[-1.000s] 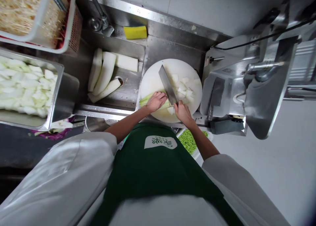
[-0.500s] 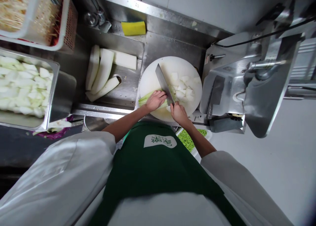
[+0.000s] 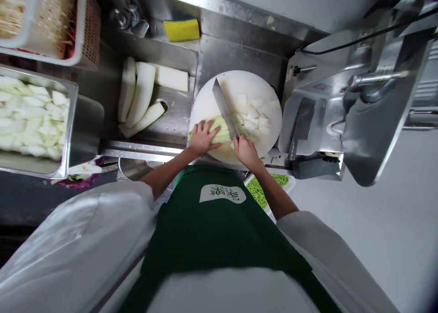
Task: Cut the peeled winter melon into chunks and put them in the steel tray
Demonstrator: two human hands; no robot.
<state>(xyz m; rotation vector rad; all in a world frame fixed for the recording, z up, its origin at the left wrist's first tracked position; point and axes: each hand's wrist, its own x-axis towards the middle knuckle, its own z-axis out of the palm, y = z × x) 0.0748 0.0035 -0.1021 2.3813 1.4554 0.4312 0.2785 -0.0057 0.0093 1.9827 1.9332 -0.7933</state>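
Observation:
My right hand [image 3: 247, 152] is wrapped round the handle of a kitchen cleaver [image 3: 224, 104], its blade slanting up and left over a round white cutting board [image 3: 205, 98]. Left of the blade lies a pale green piece of gourd [image 3: 221, 127]. My left hand [image 3: 201, 138] rests on that piece's left end with fingers spread, apart from the blade. Right of the cleaver, several cut white chunks [image 3: 253, 117] are scattered on the board. The blade hides part of the gourd.
Long peeled gourd pieces [image 3: 141, 94] lie in the sink [image 3: 178, 121]. A steel pan [image 3: 73, 121] of cut chunks and a white basket [image 3: 82, 30] stand left. A yellow sponge [image 3: 181, 30] lies behind. A metal slicer [image 3: 315, 112] stands right; a tray of chopped greens [image 3: 256, 192] sits below the counter.
My left hand has slid left along the gourd, away from the blade, and its fingers have spread. My right hand still holds the cleaver in nearly the same place. The view has shifted slightly.

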